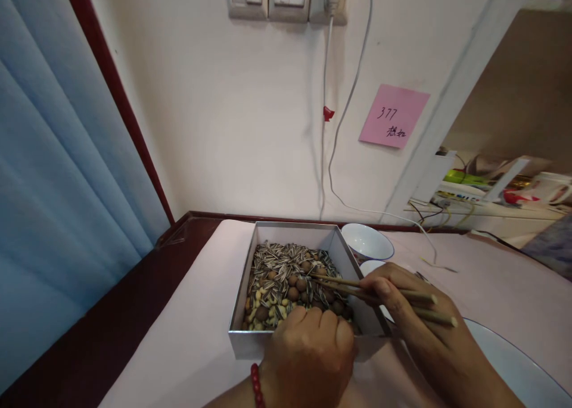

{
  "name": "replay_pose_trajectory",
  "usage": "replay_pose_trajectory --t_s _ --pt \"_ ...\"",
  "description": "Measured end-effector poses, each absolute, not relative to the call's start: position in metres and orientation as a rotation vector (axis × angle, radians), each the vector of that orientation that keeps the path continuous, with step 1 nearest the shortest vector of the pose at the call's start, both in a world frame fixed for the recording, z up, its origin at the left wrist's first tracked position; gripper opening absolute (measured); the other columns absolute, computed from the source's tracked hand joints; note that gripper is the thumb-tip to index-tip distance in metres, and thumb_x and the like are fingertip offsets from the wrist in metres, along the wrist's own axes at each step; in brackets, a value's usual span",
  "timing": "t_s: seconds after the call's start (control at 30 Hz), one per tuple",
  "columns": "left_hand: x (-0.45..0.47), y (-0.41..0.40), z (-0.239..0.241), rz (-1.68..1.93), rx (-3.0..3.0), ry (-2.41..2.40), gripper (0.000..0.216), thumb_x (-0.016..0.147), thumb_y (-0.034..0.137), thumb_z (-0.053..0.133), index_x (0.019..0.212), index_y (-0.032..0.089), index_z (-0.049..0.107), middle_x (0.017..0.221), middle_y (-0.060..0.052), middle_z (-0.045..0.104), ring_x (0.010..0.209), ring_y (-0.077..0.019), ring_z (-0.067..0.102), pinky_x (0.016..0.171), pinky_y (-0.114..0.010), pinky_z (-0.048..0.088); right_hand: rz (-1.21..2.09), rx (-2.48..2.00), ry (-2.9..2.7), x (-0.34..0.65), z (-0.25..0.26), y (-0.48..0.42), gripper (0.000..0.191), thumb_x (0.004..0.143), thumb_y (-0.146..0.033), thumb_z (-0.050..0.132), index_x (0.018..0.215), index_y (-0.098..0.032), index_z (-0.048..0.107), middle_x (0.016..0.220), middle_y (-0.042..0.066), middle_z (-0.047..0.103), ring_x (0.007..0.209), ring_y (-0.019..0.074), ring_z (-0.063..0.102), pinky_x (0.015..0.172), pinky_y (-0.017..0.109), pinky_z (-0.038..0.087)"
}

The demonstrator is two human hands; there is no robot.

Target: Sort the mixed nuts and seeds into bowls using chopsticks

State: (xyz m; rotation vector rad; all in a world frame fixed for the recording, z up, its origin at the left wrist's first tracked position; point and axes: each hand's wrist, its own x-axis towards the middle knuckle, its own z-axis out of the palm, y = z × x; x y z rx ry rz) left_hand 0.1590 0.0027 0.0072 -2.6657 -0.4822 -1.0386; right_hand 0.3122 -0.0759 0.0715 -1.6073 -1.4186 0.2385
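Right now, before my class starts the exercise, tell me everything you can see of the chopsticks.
The chopsticks are two slender, round, tan sticks, wooden-looking, with blunt butt ends, narrowing toward the tips. The right hand holds both, butt ends sticking out beyond its grip. They slant down over the right wall of the open box, tips close together at the sunflower seeds and brown balls; whether they grip anything is unclear.

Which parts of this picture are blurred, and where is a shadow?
Head view: the white mug at far right looks smeared; head view: a soft shadow lies on the wall left of the plugged-in cord; head view: striped seeds inside the box are distinguishable.
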Motion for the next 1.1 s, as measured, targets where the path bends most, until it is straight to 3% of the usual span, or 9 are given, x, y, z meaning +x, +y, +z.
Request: replay_pose_trajectory --t_s 0.47,0.77,1.1 --pt "0.159 0.004 0.007 -1.044 -2.656 -0.473 0.018 0.079 0.023 0.064 0.071 0.024 0.048 0.062 0.003 0.055 0.054 -0.0199 0.051 0.052 -0.037 0.035 0.251 -1.579 -1.414 0.311 0.066 -0.073 0.034 0.101 -0.042 0.045 0.080 -0.022 0.063 0.076 0.002 0.063 0.071 0.0162 0.061 0.063 0.025 0.048" --pt "0.160 0.004 0.008 -1.054 -2.650 -0.468 0.016 0.081 0.025 0.061 0.071 0.024 0.049 0.062 0.002 0.055 0.053 -0.0203 0.052 0.050 -0.038 0.036 0.156 -1.579 -1.348 0.311 0.063 -0.073 0.036 0.100 -0.042 0.045 0.075 -0.022 0.061 0.068 0.000 0.058 0.063 0.0152 0.056 0.056 0.025 0.043" --pt "0.157 0.003 0.014 -0.955 -2.777 -0.467 0.016 0.079 0.027 0.067 0.072 0.023 0.053 0.065 0.002 0.060 0.056 -0.0211 0.057 0.051 -0.036 0.044 -0.162 -1.619 -1.208 0.330 0.097 -0.105 0.026 0.098 -0.042 0.049 0.085 -0.030 0.068 0.086 0.004 0.067 0.081 0.0226 0.065 0.060 0.029 0.051"
